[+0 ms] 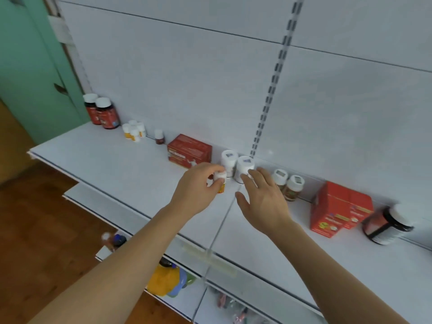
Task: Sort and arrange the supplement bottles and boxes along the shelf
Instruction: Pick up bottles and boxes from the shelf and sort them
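Your left hand (198, 183) pinches a small white-capped bottle (220, 181) with curled fingers, just left of the two white bottles (244, 168). Your right hand (264, 202), fingers spread, touches them on the shelf (105, 160).

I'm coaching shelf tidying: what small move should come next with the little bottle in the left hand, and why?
Probably carry the small bottle, pinched in the left hand, leftward to the cluster of small white-capped bottles; it looks like them, and it now stands apart, beside the larger white bottles that the right hand touches.

Bright, even light; edges perhaps blurred.
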Tool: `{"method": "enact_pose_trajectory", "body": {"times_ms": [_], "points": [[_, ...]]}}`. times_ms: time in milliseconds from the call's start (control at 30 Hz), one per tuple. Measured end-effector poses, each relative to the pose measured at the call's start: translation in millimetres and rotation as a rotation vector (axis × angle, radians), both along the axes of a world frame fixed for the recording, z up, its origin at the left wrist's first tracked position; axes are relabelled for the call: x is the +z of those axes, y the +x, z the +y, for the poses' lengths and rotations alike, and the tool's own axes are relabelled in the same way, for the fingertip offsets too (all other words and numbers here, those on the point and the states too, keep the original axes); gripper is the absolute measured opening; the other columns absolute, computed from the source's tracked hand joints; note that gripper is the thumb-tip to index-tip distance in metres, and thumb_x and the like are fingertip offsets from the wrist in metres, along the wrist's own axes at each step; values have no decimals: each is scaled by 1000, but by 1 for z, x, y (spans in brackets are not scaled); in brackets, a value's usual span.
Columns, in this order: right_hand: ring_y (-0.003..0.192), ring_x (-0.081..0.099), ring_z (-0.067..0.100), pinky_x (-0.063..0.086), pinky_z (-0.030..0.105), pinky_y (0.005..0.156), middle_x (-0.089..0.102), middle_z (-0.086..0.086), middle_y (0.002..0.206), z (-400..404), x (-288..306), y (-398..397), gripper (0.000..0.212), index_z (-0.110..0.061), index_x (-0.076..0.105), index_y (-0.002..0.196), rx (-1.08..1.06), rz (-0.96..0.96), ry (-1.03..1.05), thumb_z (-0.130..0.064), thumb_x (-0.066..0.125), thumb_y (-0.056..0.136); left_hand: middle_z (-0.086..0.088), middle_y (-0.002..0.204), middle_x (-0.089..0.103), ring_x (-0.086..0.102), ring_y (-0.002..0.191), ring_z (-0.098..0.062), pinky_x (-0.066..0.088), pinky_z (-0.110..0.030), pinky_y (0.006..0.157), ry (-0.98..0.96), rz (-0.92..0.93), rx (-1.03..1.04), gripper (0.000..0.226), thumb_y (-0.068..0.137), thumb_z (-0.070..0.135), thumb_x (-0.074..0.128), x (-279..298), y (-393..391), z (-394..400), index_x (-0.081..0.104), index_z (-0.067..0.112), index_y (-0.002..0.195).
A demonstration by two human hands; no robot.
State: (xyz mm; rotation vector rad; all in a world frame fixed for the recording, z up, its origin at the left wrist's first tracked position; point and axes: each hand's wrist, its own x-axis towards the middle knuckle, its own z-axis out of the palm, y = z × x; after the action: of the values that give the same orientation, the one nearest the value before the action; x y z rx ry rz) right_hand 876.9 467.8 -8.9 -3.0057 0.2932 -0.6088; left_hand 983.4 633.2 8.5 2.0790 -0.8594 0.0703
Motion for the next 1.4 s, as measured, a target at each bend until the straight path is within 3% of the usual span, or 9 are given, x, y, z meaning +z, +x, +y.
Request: {"method": "enact_pose_trajectory", "body": {"times_ms": [367, 500, 733, 933, 1033, 1200, 1400], "points": [[133, 40, 38, 43, 51, 104, 53, 16, 136, 157, -6, 133, 53, -7, 54, 133, 52, 46, 63, -41, 49, 93, 10, 110, 65, 59, 92, -7, 53, -30, 85, 90, 18, 75, 27, 87, 19, 66, -8, 136, 163, 66, 22, 113], [133, 42, 39, 44, 49, 104, 55, 17, 134, 187, -6, 178, 50, -6, 56, 131, 80, 45, 64, -36, 59, 92, 13, 107, 63, 58, 90, -5, 52, -26, 85, 104, 19, 105, 26, 87, 19, 67, -10, 186, 192, 66, 23, 112], [138, 37, 39, 43, 52, 106, 51, 20, 140, 205, -16, 273, 53, -4, 53, 135, 99, 69, 115, -38, 56, 93, 8, 111, 64, 57, 91, -7, 50, -25, 85, 195, 21, 150, 28, 87, 20, 67, -22, 275, 214, 65, 24, 115], [147, 23, 34, 28, 45, 115, 37, 14, 153, 214, -25, 327, 61, -8, 41, 145, 13, 131, 112, -44, 48, 97, 7, 113, 63, 58, 90, -10, 52, -32, 87, 283, 3, 116, 30, 89, 21, 66, -33, 336, 215, 64, 23, 118], [150, 14, 30, 22, 42, 118, 27, 11, 159, 218, -31, 344, 64, -11, 32, 150, -40, 208, 112, -48, 42, 99, 7, 115, 63, 59, 93, -12, 52, -32, 86, 281, 2, 50, 29, 89, 20, 64, -44, 361, 214, 64, 22, 118], [148, 20, 32, 27, 42, 116, 33, 13, 155, 236, -34, 366, 63, -8, 37, 146, -183, 226, 142, -45, 48, 97, 5, 114, 62, 60, 90, -16, 51, -29, 79, 287, -43, -85, 28, 89, 19, 64, -58, 404, 209, 63, 20, 117], [149, 15, 29, 21, 40, 120, 30, 12, 157, 265, -38, 372, 64, -10, 34, 149, -343, 255, 184, -47, 44, 98, 1, 115, 61, 59, 92, -20, 50, -35, 77, 295, -96, -249, 28, 89, 15, 60, -70, 431, 207, 62, 16, 117]]}}
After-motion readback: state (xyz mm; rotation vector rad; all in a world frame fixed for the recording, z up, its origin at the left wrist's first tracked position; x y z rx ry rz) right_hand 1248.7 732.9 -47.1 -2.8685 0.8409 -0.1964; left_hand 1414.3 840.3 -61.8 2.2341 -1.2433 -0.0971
